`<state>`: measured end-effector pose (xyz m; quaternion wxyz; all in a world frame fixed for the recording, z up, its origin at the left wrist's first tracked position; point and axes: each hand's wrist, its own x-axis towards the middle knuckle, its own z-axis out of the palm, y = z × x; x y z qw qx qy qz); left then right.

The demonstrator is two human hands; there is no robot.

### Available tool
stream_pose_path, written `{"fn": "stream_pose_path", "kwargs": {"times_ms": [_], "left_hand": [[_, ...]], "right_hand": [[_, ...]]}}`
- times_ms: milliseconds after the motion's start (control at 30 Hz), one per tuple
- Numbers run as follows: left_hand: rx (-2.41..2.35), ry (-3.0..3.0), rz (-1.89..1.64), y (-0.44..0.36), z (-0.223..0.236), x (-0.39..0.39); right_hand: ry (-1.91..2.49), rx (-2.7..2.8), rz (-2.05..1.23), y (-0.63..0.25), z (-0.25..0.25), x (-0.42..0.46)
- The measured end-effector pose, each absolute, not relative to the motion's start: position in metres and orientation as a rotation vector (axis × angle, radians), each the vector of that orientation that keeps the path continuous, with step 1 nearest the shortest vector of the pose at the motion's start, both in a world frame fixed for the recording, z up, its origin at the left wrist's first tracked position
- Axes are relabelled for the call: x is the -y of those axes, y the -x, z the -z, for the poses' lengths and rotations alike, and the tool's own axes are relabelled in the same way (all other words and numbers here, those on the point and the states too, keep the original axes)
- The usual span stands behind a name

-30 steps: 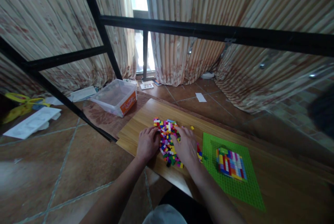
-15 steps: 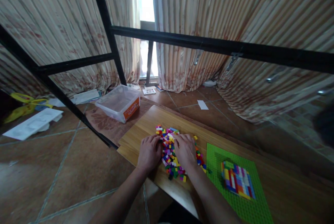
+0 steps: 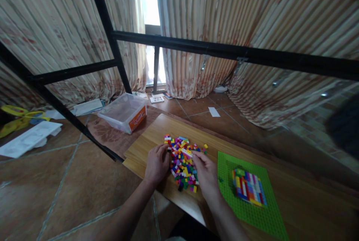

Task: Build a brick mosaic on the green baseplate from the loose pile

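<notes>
A loose heap of small colourful toy bricks (image 3: 183, 170) lies on the wooden tabletop. My right hand (image 3: 206, 171) is over the right side of the heap, thumb and fingers pinching a long white toy brick (image 3: 187, 152). At the left edge of the heap rests my left hand (image 3: 157, 163), its fingers curled together. A small dark and pale piece shows at its fingertips, but whether it is held is unclear. To the right lies a green baseplate (image 3: 227, 185), bearing a block of multicoloured bricks (image 3: 249, 188) built in rows.
The wooden table (image 3: 159, 127) has its front edge near my legs. A clear plastic box (image 3: 120, 112) with an orange label stands on a rug beyond the left end. Black metal rails (image 3: 179, 42) run in front of curtains. White molded trays (image 3: 28, 140) lie on the tiled floor.
My right hand has drawn back to the right from the heap and now pinches a white brick, uncovering more pieces. My left hand stays at the heap's left edge. The camera view has shifted slightly.
</notes>
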<state>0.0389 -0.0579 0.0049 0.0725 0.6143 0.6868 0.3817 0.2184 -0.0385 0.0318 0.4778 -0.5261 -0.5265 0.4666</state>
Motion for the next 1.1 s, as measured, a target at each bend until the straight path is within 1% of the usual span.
{"fn": "stream_pose_path", "kwargs": {"times_ms": [133, 300, 400, 533, 633, 800, 933, 1100], "left_hand": [[-2.042, -1.750, -1.307, -0.036, -0.007, 0.061], [-1.910, -1.582, -1.506, -0.050, -0.024, 0.085], [-1.656, -1.449, -1.432, -0.077, -0.036, 0.105], [-1.417, -1.370, -1.341, -0.111, -0.046, 0.122], [-1.338, -1.262, -1.266, -0.120, -0.054, 0.129], [-1.298, -1.295, -1.163, -0.124, -0.065, 0.148], [-1.207, -1.246, -1.103, -0.129, -0.060, 0.164], [-1.195, -1.159, -1.031, -0.132, -0.045, 0.179]], "right_hand": [[1.196, 0.908, -1.432, -0.217, -0.041, 0.057], [1.116, 0.653, -1.553, -0.221, -0.059, 0.077], [1.100, 0.621, -1.576, -0.223, -0.062, 0.091], [1.109, 0.716, -1.539, -0.227, -0.055, 0.110], [1.142, 0.840, -1.461, -0.234, -0.053, 0.122], [1.126, 1.058, -1.394, -0.253, -0.059, 0.136], [1.097, 1.065, -1.464, -0.263, -0.051, 0.148], [1.144, 0.896, -1.543, -0.266, -0.032, 0.165]]}}
